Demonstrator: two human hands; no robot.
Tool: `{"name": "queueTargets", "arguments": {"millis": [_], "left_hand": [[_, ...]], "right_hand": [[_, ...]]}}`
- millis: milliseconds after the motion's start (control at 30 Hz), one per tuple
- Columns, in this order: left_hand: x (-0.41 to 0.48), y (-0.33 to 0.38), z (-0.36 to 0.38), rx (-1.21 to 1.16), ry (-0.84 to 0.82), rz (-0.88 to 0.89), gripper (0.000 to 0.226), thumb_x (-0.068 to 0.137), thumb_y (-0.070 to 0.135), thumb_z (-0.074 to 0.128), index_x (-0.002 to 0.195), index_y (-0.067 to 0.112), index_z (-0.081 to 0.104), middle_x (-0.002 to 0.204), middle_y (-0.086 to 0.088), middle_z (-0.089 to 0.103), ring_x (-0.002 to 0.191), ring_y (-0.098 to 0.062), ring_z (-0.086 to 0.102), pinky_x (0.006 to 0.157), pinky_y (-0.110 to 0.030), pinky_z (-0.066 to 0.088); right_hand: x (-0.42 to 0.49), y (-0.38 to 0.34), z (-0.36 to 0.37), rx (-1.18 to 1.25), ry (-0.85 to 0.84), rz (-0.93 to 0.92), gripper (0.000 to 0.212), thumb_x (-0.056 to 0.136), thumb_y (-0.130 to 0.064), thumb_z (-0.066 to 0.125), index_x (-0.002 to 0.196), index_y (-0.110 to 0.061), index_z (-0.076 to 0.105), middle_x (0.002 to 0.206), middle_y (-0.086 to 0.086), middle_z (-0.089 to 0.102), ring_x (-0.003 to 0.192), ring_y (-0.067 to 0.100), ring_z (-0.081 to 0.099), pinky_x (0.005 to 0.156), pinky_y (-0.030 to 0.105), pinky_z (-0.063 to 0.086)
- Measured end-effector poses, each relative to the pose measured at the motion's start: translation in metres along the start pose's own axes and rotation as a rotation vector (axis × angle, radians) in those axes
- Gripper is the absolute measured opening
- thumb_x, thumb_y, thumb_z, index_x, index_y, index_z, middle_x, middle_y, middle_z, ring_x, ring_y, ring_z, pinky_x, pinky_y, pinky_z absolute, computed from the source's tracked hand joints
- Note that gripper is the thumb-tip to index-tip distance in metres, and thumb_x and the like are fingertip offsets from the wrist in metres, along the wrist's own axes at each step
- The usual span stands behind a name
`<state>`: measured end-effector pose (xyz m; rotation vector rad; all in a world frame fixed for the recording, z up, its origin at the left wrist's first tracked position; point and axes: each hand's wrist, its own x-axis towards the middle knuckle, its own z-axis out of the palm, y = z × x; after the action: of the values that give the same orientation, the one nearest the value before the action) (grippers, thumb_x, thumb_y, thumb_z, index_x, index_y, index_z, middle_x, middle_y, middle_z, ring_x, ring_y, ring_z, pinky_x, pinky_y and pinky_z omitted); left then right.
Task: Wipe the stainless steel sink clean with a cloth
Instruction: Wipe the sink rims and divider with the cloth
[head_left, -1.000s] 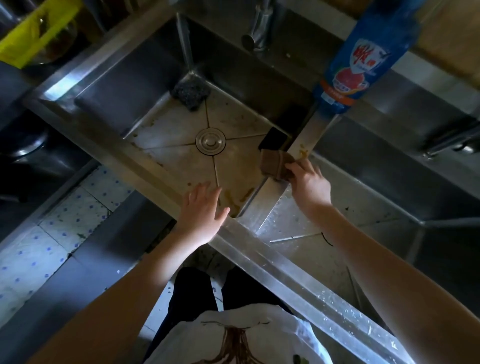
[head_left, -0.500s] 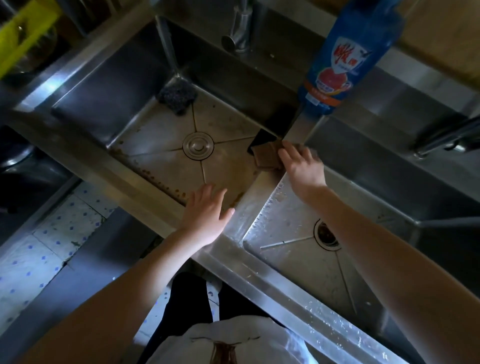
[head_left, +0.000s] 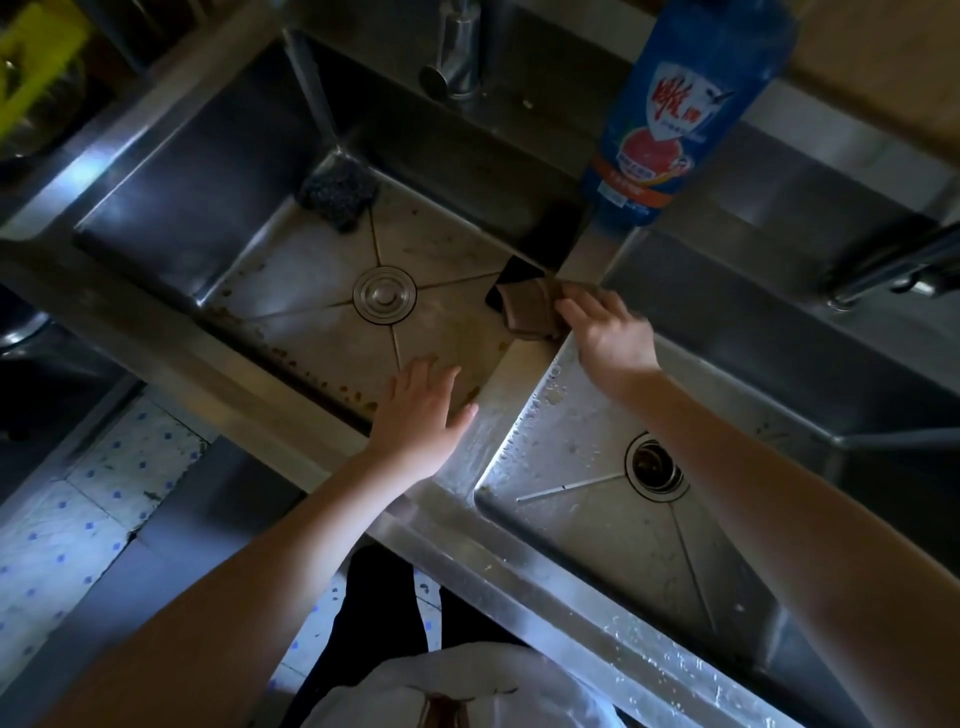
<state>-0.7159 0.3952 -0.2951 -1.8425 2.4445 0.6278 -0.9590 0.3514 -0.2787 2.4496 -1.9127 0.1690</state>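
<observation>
A stained stainless steel double sink (head_left: 524, 574) has a wet, flat divider ridge (head_left: 525, 375), where the right hand (head_left: 609, 333) presses a folded brown cloth (head_left: 529, 313) with its fingers laid close together. The left hand (head_left: 422, 411) rests flat on the front rim, fingers loosely spread. Since a second ago the cloth has slid slightly toward the glossy blue detergent bottle (head_left: 675, 109); the left hand has stayed put.
</observation>
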Motion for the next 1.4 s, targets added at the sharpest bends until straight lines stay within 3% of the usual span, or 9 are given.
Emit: {"name": "queueTargets", "arguments": {"millis": [133, 233, 333, 600, 767, 933, 1133, 1267, 1400], "left_hand": [[0.003, -0.004, -0.003, 0.003, 0.020, -0.011, 0.053, 0.090, 0.046, 0.048, 0.132, 0.013, 0.046, 0.132, -0.014, 0.045, 0.125, -0.032, 0.040, 0.102, -0.043, 0.031], [0.003, -0.009, -0.006, 0.007, 0.041, -0.043, 0.051, 0.088, 0.044, 0.052, 0.129, 0.013, 0.049, 0.128, -0.014, 0.048, 0.119, -0.033, 0.045, 0.099, -0.043, 0.034], [0.001, -0.014, -0.007, 0.012, 0.036, -0.067, 0.051, 0.088, 0.042, 0.054, 0.129, 0.012, 0.050, 0.127, -0.015, 0.049, 0.119, -0.033, 0.046, 0.099, -0.044, 0.035], [-0.006, -0.019, -0.006, 0.035, -0.010, -0.066, 0.052, 0.090, 0.044, 0.049, 0.132, 0.012, 0.046, 0.134, -0.014, 0.045, 0.125, -0.031, 0.040, 0.103, -0.044, 0.032], [-0.010, -0.013, -0.004, 0.010, -0.030, -0.056, 0.053, 0.091, 0.049, 0.043, 0.132, 0.016, 0.044, 0.134, -0.012, 0.043, 0.128, -0.030, 0.037, 0.104, -0.044, 0.030], [-0.011, 0.003, -0.002, -0.052, -0.025, -0.038, 0.043, 0.090, 0.046, 0.047, 0.119, 0.014, 0.052, 0.126, -0.010, 0.050, 0.121, -0.028, 0.044, 0.101, -0.040, 0.032], [-0.015, 0.014, 0.001, -0.084, -0.006, 0.033, 0.036, 0.088, 0.043, 0.052, 0.110, 0.014, 0.055, 0.115, -0.005, 0.056, 0.110, -0.025, 0.051, 0.092, -0.040, 0.040], [-0.019, 0.021, 0.003, -0.070, 0.006, 0.060, 0.048, 0.082, 0.051, 0.056, 0.105, 0.009, 0.054, 0.108, -0.007, 0.056, 0.101, -0.026, 0.052, 0.086, -0.037, 0.040], [-0.019, 0.026, 0.006, -0.053, -0.022, 0.019, 0.059, 0.074, 0.057, 0.061, 0.112, 0.012, 0.051, 0.114, -0.005, 0.053, 0.106, -0.025, 0.049, 0.091, -0.037, 0.038]], "right_hand": [[0.035, 0.028, 0.002, -0.032, -0.137, 0.195, 0.046, 0.081, 0.004, 0.052, 0.125, -0.011, 0.051, 0.132, 0.011, 0.052, 0.117, 0.038, 0.049, 0.075, 0.048, 0.051], [0.062, 0.046, 0.006, 0.002, -0.149, 0.313, 0.049, 0.083, 0.004, 0.053, 0.128, -0.014, 0.046, 0.137, 0.009, 0.045, 0.118, 0.038, 0.044, 0.078, 0.047, 0.049], [0.071, 0.055, 0.009, 0.085, -0.134, 0.369, 0.047, 0.081, 0.007, 0.051, 0.123, -0.015, 0.048, 0.130, 0.009, 0.051, 0.114, 0.036, 0.046, 0.079, 0.043, 0.048], [0.001, -0.001, 0.007, 0.209, 0.041, 0.126, 0.045, 0.072, 0.010, 0.055, 0.111, -0.010, 0.065, 0.115, 0.011, 0.065, 0.100, 0.036, 0.058, 0.063, 0.037, 0.053], [-0.032, -0.026, 0.008, 0.216, -0.018, 0.059, 0.047, 0.072, 0.004, 0.065, 0.116, -0.015, 0.067, 0.120, 0.003, 0.065, 0.094, 0.030, 0.063, 0.056, 0.035, 0.056], [0.008, 0.012, 0.010, 0.221, -0.077, 0.183, 0.051, 0.085, 0.003, 0.047, 0.131, -0.017, 0.055, 0.141, 0.002, 0.048, 0.115, 0.032, 0.051, 0.079, 0.043, 0.054], [0.060, 0.058, 0.016, 0.231, -0.115, 0.378, 0.059, 0.085, 0.001, 0.050, 0.138, -0.024, 0.045, 0.150, -0.001, 0.037, 0.126, 0.036, 0.045, 0.099, 0.042, 0.043], [0.047, 0.044, 0.015, 0.239, -0.095, 0.344, 0.068, 0.081, 0.010, 0.044, 0.141, -0.023, 0.043, 0.145, 0.004, 0.044, 0.121, 0.038, 0.047, 0.095, 0.041, 0.045], [0.005, 0.007, 0.008, 0.256, -0.090, 0.162, 0.058, 0.083, 0.004, 0.049, 0.137, -0.017, 0.048, 0.139, 0.004, 0.049, 0.108, 0.033, 0.054, 0.081, 0.039, 0.052]]}}
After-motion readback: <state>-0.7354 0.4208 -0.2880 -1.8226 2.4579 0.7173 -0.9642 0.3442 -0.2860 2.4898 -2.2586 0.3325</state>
